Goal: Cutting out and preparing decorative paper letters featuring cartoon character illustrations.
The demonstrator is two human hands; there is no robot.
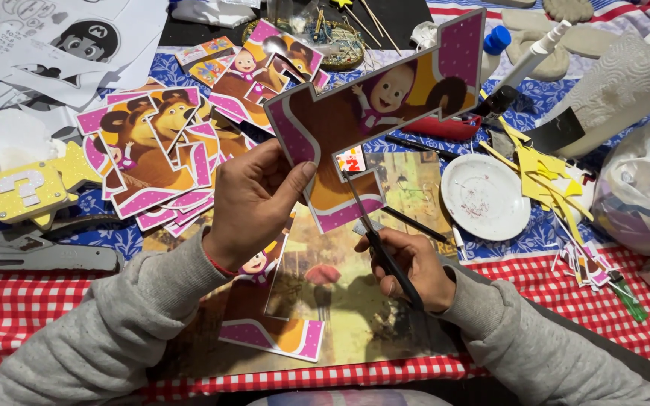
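Note:
My left hand pinches a large pink-bordered cartoon card cutout, holding it raised and tilted above the table. My right hand grips a thin black craft knife, its blade pointing up at the cutout's lower edge beside a small square tag. Beneath both hands lies a printed picture sheet, and another pink-edged cutout piece rests on it. Both sleeves are grey.
A pile of similar cartoon cutouts lies at left with a yellow foam block shape and a grey stapler. A white plate, yellow paper scraps, a paper towel roll and a glue bottle sit at right on a checked cloth.

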